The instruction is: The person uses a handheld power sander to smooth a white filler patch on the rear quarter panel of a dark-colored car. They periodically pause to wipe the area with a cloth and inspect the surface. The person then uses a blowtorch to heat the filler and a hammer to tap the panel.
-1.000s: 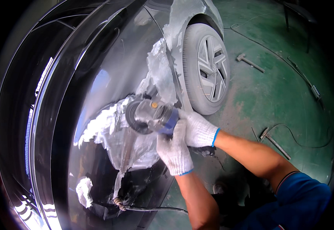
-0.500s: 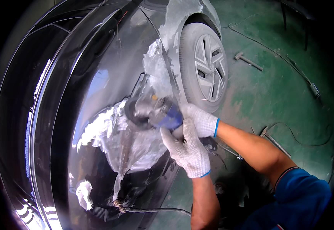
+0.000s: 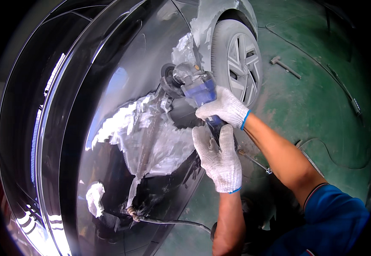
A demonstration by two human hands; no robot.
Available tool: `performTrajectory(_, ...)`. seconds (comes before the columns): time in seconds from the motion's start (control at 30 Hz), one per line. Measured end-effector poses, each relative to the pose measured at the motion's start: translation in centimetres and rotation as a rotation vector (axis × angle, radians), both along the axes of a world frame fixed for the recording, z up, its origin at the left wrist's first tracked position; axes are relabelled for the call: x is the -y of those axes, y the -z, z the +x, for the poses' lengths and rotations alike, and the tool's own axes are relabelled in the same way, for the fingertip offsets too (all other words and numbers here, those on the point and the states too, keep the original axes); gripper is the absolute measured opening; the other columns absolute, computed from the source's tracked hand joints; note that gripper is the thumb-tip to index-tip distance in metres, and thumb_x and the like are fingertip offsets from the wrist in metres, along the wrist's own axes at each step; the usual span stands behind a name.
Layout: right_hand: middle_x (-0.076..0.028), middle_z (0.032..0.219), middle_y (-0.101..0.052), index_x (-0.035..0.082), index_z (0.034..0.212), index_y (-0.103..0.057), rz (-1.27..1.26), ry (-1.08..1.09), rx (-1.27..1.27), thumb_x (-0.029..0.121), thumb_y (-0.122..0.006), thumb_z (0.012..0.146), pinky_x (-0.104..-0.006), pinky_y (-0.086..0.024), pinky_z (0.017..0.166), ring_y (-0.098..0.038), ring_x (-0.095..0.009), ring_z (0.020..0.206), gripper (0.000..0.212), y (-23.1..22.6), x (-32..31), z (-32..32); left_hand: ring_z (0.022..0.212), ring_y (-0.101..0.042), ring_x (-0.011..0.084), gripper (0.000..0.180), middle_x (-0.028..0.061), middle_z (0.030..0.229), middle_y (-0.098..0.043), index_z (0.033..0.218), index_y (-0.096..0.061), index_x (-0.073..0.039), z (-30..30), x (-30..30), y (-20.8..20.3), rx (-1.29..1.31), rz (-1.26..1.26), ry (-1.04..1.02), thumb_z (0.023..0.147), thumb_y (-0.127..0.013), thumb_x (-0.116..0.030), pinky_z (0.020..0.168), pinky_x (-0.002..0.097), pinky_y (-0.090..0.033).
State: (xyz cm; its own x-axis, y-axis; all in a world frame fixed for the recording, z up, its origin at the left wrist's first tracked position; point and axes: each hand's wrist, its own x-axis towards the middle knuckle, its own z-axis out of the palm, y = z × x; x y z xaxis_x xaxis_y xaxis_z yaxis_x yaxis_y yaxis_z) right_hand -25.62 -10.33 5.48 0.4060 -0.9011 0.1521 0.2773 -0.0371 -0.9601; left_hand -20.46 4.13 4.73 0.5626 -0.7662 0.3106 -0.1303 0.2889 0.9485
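Note:
A blue-and-grey angle grinder (image 3: 201, 88) is in my hands, its disc head at the black car panel (image 3: 128, 89). My right hand (image 3: 227, 109), in a white knitted glove, is wrapped round the grinder's body. Farther down, my gloved left hand (image 3: 221, 164) has thumb and fingers around the dark rear end. Below the disc spreads a large shiny bare-metal patch (image 3: 164, 149) with ragged edges. A smaller bare patch (image 3: 184, 49) lies beyond the tool. Whether the disc touches the panel I cannot tell.
A dusty wheel (image 3: 239, 64) stands right of the grinder. On the green floor lie a hammer (image 3: 285, 67) and a metal rod with a cable (image 3: 345, 91). A clamp with a cable (image 3: 164, 221) is fixed at the panel's lower part. Another bare spot (image 3: 95, 199) is at lower left.
Both hands and the grinder have moved up and slightly right, from the large bare patch toward the smaller one by the wheel. The view has shifted a little.

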Motion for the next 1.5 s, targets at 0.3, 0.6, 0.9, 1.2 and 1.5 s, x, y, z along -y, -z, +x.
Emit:
performTrajectory(0.3, -0.021, 0.106, -0.073, 0.001, 0.122, -0.065, -0.619, 0.007, -0.202, 0.031, -0.082, 0.076, -0.0397, -0.056, 0.091, -0.071, -0.032, 0.1, 0.058, 2.9, -3.1, 2.0, 0.099, -0.061, 0.0135, 0.06, 0.0064, 0.11, -0.063, 0.146, -0.047, 0.005, 0.8, 0.4, 0.8, -0.152, -0.019, -0.173, 0.101, -0.071, -0.028, 0.085, 0.0273, -0.051)
performTrajectory(0.6, -0.021, 0.104, -0.074, -0.001, 0.122, -0.062, -0.501, 0.021, -0.096, 0.025, -0.083, 0.079, -0.0414, -0.056, 0.091, -0.071, -0.033, 0.097, 0.054, 3.4, -4.2, 3.7, 0.109, -0.064, 0.0207, 0.071, 0.0142, 0.124, -0.065, 0.151, -0.045, 0.004, 2.6, 0.1, 1.2, -0.224, -0.017, -0.219, 0.097, -0.076, -0.03, 0.094, 0.0353, -0.053)
performTrajectory(0.9, -0.027, 0.094, -0.071, 0.0, 0.118, -0.058, -0.436, 0.253, -0.283, 0.035, -0.074, 0.08, -0.0528, -0.056, 0.082, -0.069, -0.048, 0.093, 0.054, 4.9, -5.0, 3.6, 0.092, -0.058, 0.0101, 0.063, 0.0033, 0.109, -0.064, 0.145, -0.048, 0.008, 2.7, -0.1, 2.1, -0.133, 0.014, -0.119, 0.095, -0.077, -0.018, 0.079, 0.0236, -0.049)
performTrajectory(1.2, -0.024, 0.083, -0.071, 0.003, 0.109, -0.058, -0.407, 0.404, -0.561, 0.027, -0.068, 0.085, -0.0563, -0.055, 0.075, -0.071, -0.047, 0.084, 0.036, 4.6, -7.1, 3.0, 0.095, -0.068, 0.0166, 0.03, 0.0086, 0.11, -0.07, 0.123, -0.066, 0.004, 4.6, 1.7, 2.2, -0.188, 0.085, 0.09, 0.098, -0.07, -0.013, 0.085, 0.0307, -0.056)
performTrajectory(1.5, -0.028, 0.083, -0.07, -0.004, 0.11, -0.056, -0.434, 0.494, -0.669, 0.022, -0.066, 0.087, -0.0578, -0.055, 0.075, -0.07, -0.049, 0.084, 0.036, 5.4, -5.6, 1.8, 0.097, -0.069, 0.0163, 0.027, 0.0093, 0.11, -0.072, 0.121, -0.068, 0.005, 3.8, 2.7, 1.6, -0.239, 0.146, 0.177, 0.098, -0.069, -0.01, 0.086, 0.0306, -0.055)
